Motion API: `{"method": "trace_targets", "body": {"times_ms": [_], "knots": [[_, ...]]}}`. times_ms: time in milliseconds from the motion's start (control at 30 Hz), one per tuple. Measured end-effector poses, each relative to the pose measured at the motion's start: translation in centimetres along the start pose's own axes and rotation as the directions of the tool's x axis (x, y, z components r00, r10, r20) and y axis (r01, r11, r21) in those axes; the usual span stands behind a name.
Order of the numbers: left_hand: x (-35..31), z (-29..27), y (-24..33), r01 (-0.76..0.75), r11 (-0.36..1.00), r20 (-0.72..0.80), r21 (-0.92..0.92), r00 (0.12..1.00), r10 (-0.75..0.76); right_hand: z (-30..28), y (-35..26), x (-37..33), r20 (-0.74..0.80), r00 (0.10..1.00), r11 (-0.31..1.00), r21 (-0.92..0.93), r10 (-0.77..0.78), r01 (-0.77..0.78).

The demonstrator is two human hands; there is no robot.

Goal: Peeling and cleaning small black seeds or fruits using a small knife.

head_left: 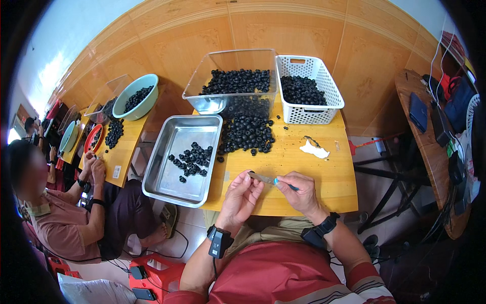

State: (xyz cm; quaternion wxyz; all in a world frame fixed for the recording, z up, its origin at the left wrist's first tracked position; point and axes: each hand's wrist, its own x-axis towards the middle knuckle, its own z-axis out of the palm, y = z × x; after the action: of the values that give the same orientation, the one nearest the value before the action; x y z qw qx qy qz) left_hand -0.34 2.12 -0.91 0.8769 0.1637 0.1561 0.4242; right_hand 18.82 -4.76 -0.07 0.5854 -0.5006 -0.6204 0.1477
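Note:
My right hand grips the handle of a knife, its blade pointing left above the table's front edge. With thumb and forefinger closed, my left hand pinches a small black rubber part at the blade's tip; fingers and blade mostly hide it. A loose heap of similar black ring-shaped parts lies on the table beyond my hands. More of them are scattered in a steel tray at the left.
Behind the heap stand a clear plastic bin and a white perforated basket, both holding black parts. A crumpled white scrap lies on the wooden table. To the left, a co-worker sits by a green basin. A red stool is below.

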Motion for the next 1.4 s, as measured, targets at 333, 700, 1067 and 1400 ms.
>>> {"method": "trace_targets", "body": {"times_ms": [333,700,1067,1400], "knots": [[-1.3,1.2,1.3,-0.063,0.996,0.089,0.058,0.994,0.058,-0.2,0.7,-0.2,-0.052,0.985,0.984,0.073,0.166,-0.162],[-2.7,2.2,2.9,-0.161,0.865,-0.084,0.474,0.970,0.226,-0.2,0.2,-0.2,-0.030,0.984,0.982,0.071,0.178,-0.176],[-1.5,2.5,11.6,-0.127,-0.635,0.535,0.762,0.675,0.508,-0.1,0.7,-0.3,-0.037,0.974,0.970,0.106,0.223,-0.218],[-0.6,0.7,4.2,-0.245,-0.719,0.503,0.651,0.848,0.167,0.0,0.5,-0.2,-0.047,0.968,0.964,0.115,0.245,-0.239]]}}
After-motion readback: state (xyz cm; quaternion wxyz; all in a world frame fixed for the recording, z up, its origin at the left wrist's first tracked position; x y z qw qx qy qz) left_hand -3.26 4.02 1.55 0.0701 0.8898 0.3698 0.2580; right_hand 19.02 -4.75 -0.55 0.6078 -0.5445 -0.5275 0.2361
